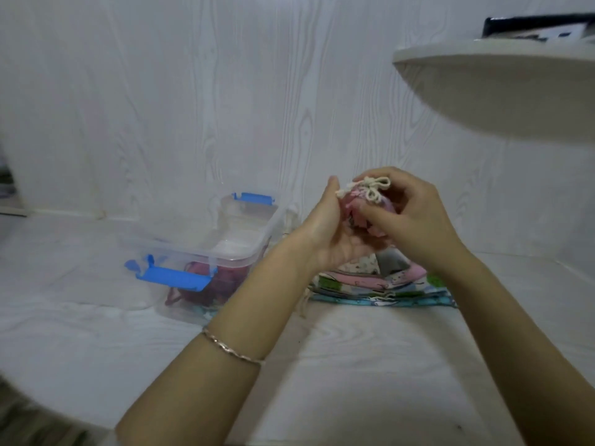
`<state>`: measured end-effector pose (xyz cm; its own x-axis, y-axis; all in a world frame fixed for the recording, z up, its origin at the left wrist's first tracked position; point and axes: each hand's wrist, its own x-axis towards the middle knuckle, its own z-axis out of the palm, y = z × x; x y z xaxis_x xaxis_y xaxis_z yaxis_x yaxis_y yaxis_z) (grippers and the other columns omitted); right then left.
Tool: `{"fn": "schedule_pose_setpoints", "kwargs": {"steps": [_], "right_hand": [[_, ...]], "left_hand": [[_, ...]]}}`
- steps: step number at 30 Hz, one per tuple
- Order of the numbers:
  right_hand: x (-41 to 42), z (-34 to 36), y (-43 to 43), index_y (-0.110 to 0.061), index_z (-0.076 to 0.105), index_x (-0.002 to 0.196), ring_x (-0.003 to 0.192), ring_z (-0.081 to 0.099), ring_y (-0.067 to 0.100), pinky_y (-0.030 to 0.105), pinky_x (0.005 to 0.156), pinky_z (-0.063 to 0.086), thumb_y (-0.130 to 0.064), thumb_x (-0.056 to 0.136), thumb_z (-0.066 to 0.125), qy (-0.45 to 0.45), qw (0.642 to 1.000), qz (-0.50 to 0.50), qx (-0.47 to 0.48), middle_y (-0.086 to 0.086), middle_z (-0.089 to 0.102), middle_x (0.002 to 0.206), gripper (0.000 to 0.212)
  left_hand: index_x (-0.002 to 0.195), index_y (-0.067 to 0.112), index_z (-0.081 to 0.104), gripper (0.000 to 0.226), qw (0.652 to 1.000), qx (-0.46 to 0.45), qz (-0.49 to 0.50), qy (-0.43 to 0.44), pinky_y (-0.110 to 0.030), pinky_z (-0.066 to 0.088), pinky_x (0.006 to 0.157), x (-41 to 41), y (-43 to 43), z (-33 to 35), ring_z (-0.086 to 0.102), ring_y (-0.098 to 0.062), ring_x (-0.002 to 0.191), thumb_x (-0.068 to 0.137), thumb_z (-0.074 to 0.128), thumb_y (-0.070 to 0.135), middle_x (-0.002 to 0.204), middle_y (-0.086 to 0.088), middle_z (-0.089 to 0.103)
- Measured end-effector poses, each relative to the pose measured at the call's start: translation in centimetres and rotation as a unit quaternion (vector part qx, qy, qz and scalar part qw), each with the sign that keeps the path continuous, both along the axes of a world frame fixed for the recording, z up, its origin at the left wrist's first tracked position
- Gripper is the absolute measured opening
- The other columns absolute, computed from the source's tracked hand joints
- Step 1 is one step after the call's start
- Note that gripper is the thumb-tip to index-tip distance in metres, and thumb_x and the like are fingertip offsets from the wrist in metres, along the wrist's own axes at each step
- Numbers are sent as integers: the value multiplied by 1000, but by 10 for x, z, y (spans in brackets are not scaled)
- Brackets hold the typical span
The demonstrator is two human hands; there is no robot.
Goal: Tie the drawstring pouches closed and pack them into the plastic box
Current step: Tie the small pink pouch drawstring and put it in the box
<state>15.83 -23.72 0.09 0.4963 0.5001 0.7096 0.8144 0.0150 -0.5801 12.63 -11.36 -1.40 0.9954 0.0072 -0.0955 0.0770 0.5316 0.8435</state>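
Because both hands close around it, most of the pink pouch (351, 205) is hidden; only its gathered top and the cream drawstring (375, 188), tied in a bow, show clearly. The left hand (325, 230) cups it from one side and the right hand (415, 217) curls over the other, thumb pressed on the cloth, holding it up above a stack of flat pouches (380, 284). The forearms cover part of that stack. To the left stands the open plastic box (206, 257), a dark red pouch (225, 281) blurred behind its wall. A shelf (502, 88) juts in at upper right, a dark object (534, 27) on it cut off by the edge. Bare white floor (354, 365) lies nearer.
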Motion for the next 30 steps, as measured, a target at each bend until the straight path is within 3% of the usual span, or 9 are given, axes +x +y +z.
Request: {"fn": "schedule_pose_setpoints", "kwargs": {"steps": [7,13,15,20,22,23,26,28,30], "right_hand": [[-11,58,70,-10,66,102,85,66,5,21,75,54,-1,83,70,-4,996,83,26,-1,68,92,21],[17,46,150,-16,67,100,93,70,24,36,85,57,-6,86,70,146,978,146,-37,8,72,98,17],[27,35,172,-14,67,102,90,71,23,34,81,58,-7,86,70,163,975,133,-76,9,72,97,17],[42,19,200,-7,67,105,81,66,12,23,76,55,-4,85,68,102,981,92,-138,3,69,91,21],[40,10,204,-11,68,102,80,65,14,28,76,54,-11,83,71,36,975,84,-203,1,69,90,19],[37,5,203,-13,68,101,77,63,11,28,73,52,-15,83,72,3,965,82,-250,-2,67,86,19],[20,-4,197,-16,65,113,72,55,-1,15,66,42,-32,84,73,-30,883,109,-455,-16,58,79,35],[12,4,192,-13,66,118,89,63,1,17,82,51,-36,88,68,56,835,174,-519,-12,68,94,38],[15,15,196,-9,71,112,101,67,10,28,95,53,-31,93,61,104,847,194,-484,0,73,106,31]], "left_hand": [[100,6,63,69,985,63,157,-45,-45,57,80,-36,72,69,68,-33,89,98,20,60,97,-21,69],[107,6,60,67,970,119,195,83,-49,53,74,-51,145,61,63,-38,94,97,20,59,104,-22,64],[102,3,59,69,970,102,192,112,-53,51,83,-45,162,49,62,-38,99,97,21,60,103,-23,64],[104,-4,57,77,977,12,156,144,-59,42,99,-29,186,26,57,-44,112,95,22,64,114,-27,60],[101,-8,52,73,976,73,119,168,-60,44,95,-35,185,25,60,-44,103,98,22,59,106,-28,61],[100,-8,49,63,958,176,117,192,-58,47,92,-40,184,26,62,-42,94,101,25,50,100,-27,61],[120,-6,47,32,812,514,135,241,-47,58,82,-52,187,32,69,-38,83,103,34,17,99,-27,62],[130,-8,45,35,744,611,83,257,-39,61,73,-52,193,31,71,-34,82,101,34,10,108,-23,64],[136,2,46,38,685,676,8,270,-35,60,78,-51,192,27,71,-30,89,101,41,15,118,-17,62]]}}
